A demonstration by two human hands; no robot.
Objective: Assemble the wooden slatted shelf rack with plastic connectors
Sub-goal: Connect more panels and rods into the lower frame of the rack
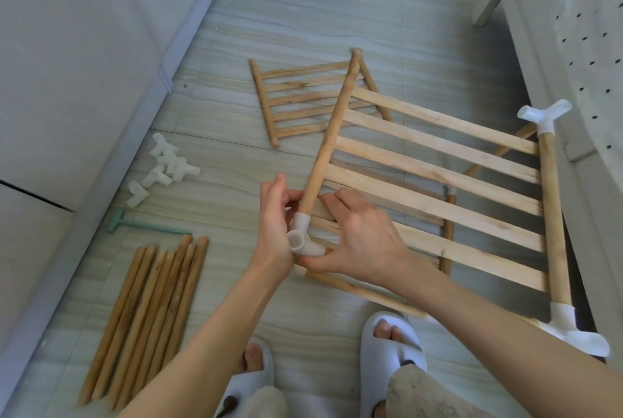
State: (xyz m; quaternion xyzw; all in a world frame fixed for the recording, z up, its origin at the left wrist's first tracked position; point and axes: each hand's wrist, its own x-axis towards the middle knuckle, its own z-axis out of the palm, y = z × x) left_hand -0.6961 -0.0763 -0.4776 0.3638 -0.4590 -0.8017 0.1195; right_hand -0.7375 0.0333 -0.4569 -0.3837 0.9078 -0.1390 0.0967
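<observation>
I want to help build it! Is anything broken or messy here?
Nothing looks broken. The loose white connectors lie in a jumbled heap on the floor, not lined up like the round sticks. One slatted panel lies skewed behind the panel being built.

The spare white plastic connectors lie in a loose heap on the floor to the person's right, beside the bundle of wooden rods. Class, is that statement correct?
Not quite. The head view shows the spare white plastic connectors heaped on the floor to the person's left, not the right. The rest holds: they lie loose, near the bundle of wooden rods.
</observation>
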